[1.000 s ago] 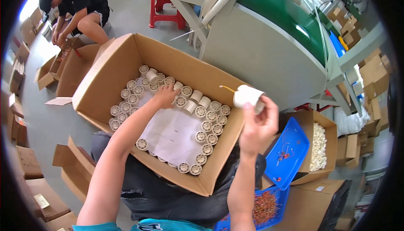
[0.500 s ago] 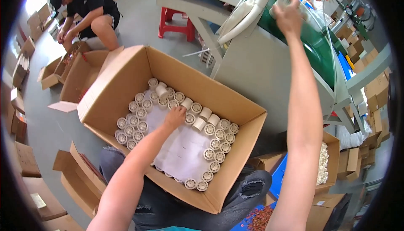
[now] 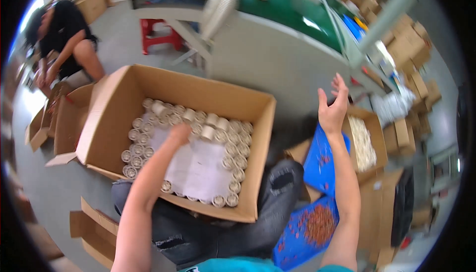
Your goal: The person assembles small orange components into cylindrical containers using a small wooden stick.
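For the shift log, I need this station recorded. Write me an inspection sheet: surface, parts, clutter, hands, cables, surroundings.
Surface: white sheet lines the floor of an open carton at the person's lap.
Parts: white cylinders along the carton's sides, most end-up, a few lying on their sides.
Clutter: reddish pieces in a blue tray; pale pieces in a box at right.
Hands: left hand at the cylinders, blurred, grip unclear; right hand open, raised, holding nothing.
Cables: pale hose or bundle by the bench, too blurred to tell which.
Surroundings: green belt ahead; red stool; co-worker low beside open cartons at left.
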### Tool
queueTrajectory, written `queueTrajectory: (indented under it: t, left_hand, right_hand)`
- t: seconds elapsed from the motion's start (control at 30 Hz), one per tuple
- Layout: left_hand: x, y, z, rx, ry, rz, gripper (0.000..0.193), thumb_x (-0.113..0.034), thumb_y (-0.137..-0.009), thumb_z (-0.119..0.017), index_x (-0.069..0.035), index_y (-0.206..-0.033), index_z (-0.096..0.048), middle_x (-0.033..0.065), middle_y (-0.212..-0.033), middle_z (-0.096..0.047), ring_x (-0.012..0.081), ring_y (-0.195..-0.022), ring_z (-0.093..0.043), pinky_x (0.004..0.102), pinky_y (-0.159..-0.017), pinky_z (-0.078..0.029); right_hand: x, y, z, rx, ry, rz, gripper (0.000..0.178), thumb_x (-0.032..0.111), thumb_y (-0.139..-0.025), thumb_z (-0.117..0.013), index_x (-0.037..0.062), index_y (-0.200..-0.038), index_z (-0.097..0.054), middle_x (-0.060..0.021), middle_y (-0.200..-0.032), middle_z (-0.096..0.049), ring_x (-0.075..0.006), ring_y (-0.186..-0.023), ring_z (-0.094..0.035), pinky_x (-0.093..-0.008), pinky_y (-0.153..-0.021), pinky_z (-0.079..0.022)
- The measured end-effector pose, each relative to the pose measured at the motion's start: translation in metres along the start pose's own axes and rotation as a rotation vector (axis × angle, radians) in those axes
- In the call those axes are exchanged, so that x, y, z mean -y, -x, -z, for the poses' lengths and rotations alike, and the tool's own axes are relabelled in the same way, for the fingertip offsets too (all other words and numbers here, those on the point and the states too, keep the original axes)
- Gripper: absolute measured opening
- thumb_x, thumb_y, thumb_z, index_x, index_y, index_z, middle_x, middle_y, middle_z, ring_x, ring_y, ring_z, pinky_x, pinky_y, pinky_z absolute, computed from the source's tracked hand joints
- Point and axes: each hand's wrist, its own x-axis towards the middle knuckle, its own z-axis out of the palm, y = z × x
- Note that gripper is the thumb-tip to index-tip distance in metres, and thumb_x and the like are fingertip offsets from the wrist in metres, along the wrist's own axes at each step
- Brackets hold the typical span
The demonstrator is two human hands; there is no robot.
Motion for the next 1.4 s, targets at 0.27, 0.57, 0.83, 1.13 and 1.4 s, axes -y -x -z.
queueTrajectory:
  t: [0.27,0.57,0.83,1.13,1.4]
  left_hand:
    - [-0.017,0.044,0.081,-0.319,0.601,-0.023,0.063,-0.031,-0.058,-0.089,0.007,-0.101,-0.063,0.0202,-0.087,-0.069,0.0304,-0.085,-0.069,0.0364,-0.081,-0.055]
    - [-0.089,0.123,0.109,0.029,1.954,-0.221,0.055,0.001,-0.080,-0.064,0.005,-0.131,-0.045,0.0139,-0.119,-0.060,0.0233,-0.112,-0.059,0.0387,-0.103,-0.046]
    - [-0.113,0.158,0.106,0.149,2.004,-0.345,0.052,-0.012,-0.085,-0.076,0.000,-0.127,-0.047,0.0084,-0.111,-0.059,0.0198,-0.103,-0.061,0.0380,-0.096,-0.050]
    - [-0.122,0.152,0.108,-0.044,1.837,-0.276,0.036,-0.017,-0.078,-0.080,-0.001,-0.105,-0.063,0.0042,-0.099,-0.065,0.0129,-0.092,-0.061,0.0303,-0.088,-0.048]
    - [-0.094,0.165,0.141,-0.387,1.813,-0.604,0.051,-0.032,-0.072,-0.079,0.000,-0.107,-0.064,0.0117,-0.139,-0.050,0.0207,-0.125,-0.048,0.0348,-0.106,-0.036]
  right_hand:
    - [-0.143,0.228,0.129,0.411,0.183,-1.089,0.025,0.009,-0.079,-0.070,0.0016,-0.102,-0.073,-0.0198,-0.090,-0.073,-0.0273,-0.083,-0.072,-0.0376,-0.075,-0.055]
    - [-0.130,0.254,0.080,0.427,0.399,-0.728,0.033,0.027,-0.082,-0.070,0.0037,-0.105,-0.072,-0.0235,-0.094,-0.069,-0.0415,-0.090,-0.067,-0.0476,-0.080,-0.053]
    - [-0.132,0.253,0.109,0.196,0.535,-0.852,0.023,0.001,-0.081,-0.059,-0.0010,-0.101,-0.071,-0.0247,-0.103,-0.064,-0.0415,-0.096,-0.064,-0.0483,-0.085,-0.050]
    - [-0.079,0.155,0.133,-0.081,0.468,-0.580,0.022,0.001,-0.086,-0.057,-0.0011,-0.104,-0.070,-0.0201,-0.099,-0.063,-0.0371,-0.088,-0.063,-0.0419,-0.079,-0.051]
    - [0.122,0.063,-0.005,0.289,-0.468,-0.440,0.023,0.009,-0.082,-0.068,0.0044,-0.104,-0.074,-0.0153,-0.094,-0.072,-0.0240,-0.081,-0.069,-0.0338,-0.076,-0.054]
